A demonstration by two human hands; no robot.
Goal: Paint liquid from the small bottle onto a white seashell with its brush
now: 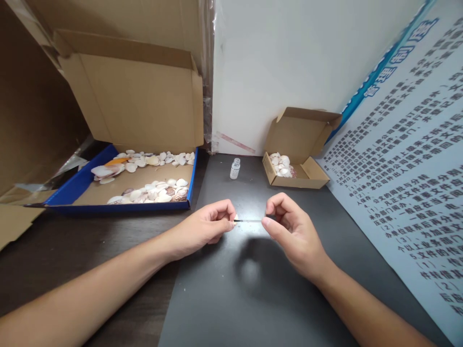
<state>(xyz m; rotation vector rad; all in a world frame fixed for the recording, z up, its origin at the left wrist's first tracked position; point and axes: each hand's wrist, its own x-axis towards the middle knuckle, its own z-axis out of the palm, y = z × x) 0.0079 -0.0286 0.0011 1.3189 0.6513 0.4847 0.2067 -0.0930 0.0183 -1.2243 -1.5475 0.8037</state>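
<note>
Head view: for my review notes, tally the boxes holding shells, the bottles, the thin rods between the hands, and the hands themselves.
Boxes: 2 (large blue-sided box, small brown box)
Bottles: 1 (small clear bottle)
Rods: 1 (thin rod)
Hands: 2 (left hand, right hand)
Total: 6

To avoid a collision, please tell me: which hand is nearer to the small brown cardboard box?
Right. The right hand is in front of the small brown cardboard box; the left hand is farther, to its front left.
</note>
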